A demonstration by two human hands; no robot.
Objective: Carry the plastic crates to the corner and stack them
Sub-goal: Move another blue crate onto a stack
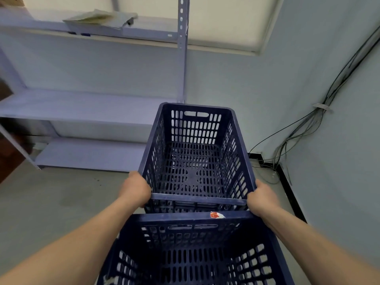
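I have the dark blue crate (195,161) in front of me, mouth up, its long axis running from near to far and its far end with the handle slot aimed at the room's corner. My hands are curled around its near corners, the left hand (136,189) on the left one and the right hand (262,199) on the right. Its near end sits just above the far rim of a second crate (185,254) of the same kind, which lies closer to me and carries a red sticker (216,215); I cannot tell whether the two touch. A shelf rack (82,103) stands close on the left, its post just behind the crate's far left corner. To the right, cables (304,124) hang down the wall (339,140) to the floor (51,202), with a strip of bare floor between them and the crate.
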